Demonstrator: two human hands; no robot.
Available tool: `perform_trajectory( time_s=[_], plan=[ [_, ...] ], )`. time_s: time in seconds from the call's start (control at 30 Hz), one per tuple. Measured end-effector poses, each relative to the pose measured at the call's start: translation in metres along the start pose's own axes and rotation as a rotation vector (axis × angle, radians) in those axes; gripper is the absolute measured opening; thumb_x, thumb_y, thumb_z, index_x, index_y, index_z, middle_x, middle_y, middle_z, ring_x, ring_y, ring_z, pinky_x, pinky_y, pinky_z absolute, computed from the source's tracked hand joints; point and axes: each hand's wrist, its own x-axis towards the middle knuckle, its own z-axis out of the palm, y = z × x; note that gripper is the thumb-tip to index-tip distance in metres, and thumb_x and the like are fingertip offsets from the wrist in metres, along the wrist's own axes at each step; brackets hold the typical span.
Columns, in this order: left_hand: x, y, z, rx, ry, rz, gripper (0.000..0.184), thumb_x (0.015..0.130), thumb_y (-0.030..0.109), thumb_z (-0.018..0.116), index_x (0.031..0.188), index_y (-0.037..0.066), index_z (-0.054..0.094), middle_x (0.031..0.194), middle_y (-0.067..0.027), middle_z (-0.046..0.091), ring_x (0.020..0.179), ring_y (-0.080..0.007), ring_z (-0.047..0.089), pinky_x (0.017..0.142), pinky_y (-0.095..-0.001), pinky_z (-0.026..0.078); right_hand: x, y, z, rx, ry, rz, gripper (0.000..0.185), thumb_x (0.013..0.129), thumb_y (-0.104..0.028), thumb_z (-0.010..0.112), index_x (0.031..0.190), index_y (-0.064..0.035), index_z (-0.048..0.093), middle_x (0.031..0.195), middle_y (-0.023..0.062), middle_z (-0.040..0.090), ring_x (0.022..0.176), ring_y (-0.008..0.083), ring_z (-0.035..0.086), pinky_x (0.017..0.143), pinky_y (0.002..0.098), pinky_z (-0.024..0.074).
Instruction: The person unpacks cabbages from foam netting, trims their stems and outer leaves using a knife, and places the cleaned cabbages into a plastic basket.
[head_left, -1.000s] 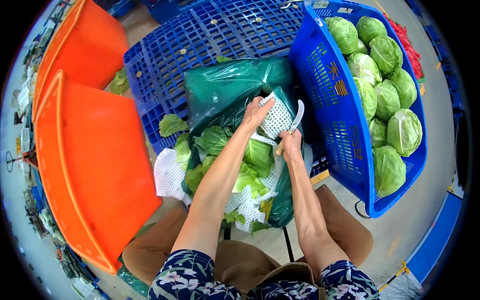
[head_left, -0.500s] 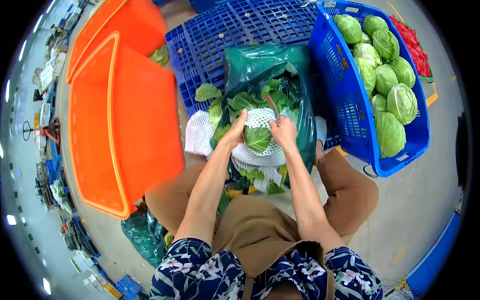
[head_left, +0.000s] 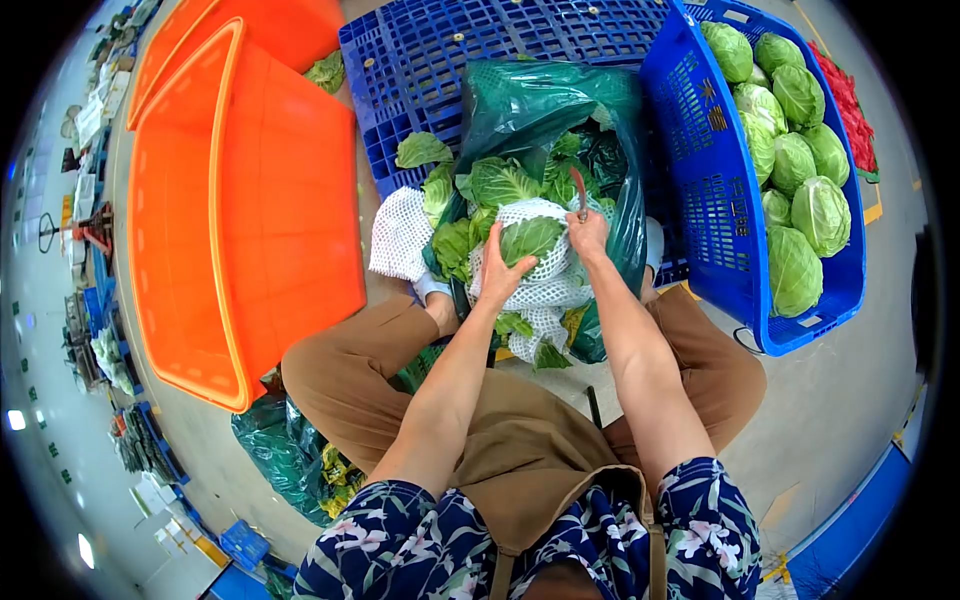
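Observation:
A green cabbage (head_left: 532, 238) sits in front of me, partly wrapped in a white foam net (head_left: 552, 293). My left hand (head_left: 498, 272) grips its left side, thumb toward me and fingers up along the netting. On the right, my right hand (head_left: 588, 234) is closed around a knife (head_left: 580, 188) whose reddish, curved length points up and away; that hand rests against the net's edge. Beneath and behind lie loose cabbage leaves (head_left: 497, 183) in an open dark green plastic bag (head_left: 545, 95). Another white foam net (head_left: 398, 235) lies left of the bag.
A blue crate (head_left: 712, 190) of cabbages stands at the right, with a red heap (head_left: 847, 105) beyond it. Orange bins (head_left: 285, 200) stand at the left. A blue pallet (head_left: 400, 80) lies behind the bag. Another green bag (head_left: 275, 450) sits beside my left knee.
The view has shifted slightly. My left hand has moved lower on the cabbage, its thumb now across the near side. The cabbage has turned a little; the knife stays in my right hand.

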Motion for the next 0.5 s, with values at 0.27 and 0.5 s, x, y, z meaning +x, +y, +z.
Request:
perform_trajectory(
  time_s=[0.27, 0.5],
  plan=[
    [0.025, 0.074, 0.018, 0.924, -0.211, 0.353, 0.075, 0.064, 0.012, 0.073, 0.132, 0.017, 0.042, 0.140, -0.0135, 0.036, 0.132, -0.0353, 0.028, 0.097, -0.0643, 0.027, -0.005, 0.017, 0.009, 0.046, -0.013, 0.033, 0.029, 0.078, -0.026, 0.066, 0.084, 0.0032, 0.063, 0.080, 0.0232, 0.065, 0.079, 0.0401, 0.063, 0.073, 0.0452, 0.0495],
    [0.000, 0.052, -0.031, 0.795, -0.267, 0.779, 0.017, 0.073, 0.005, 0.062, 0.088, 0.007, 0.056, 0.105, -0.0047, 0.056, 0.113, -0.0276, 0.049, 0.088, -0.0442, 0.039, -0.020, 0.004, 0.016, -0.088, 0.035, -0.126, 0.025, 0.079, -0.022, 0.066, 0.082, 0.0016, 0.061, 0.073, 0.0215, 0.064, 0.072, 0.0405, 0.062, 0.067, 0.0467, 0.0480]
  ],
)
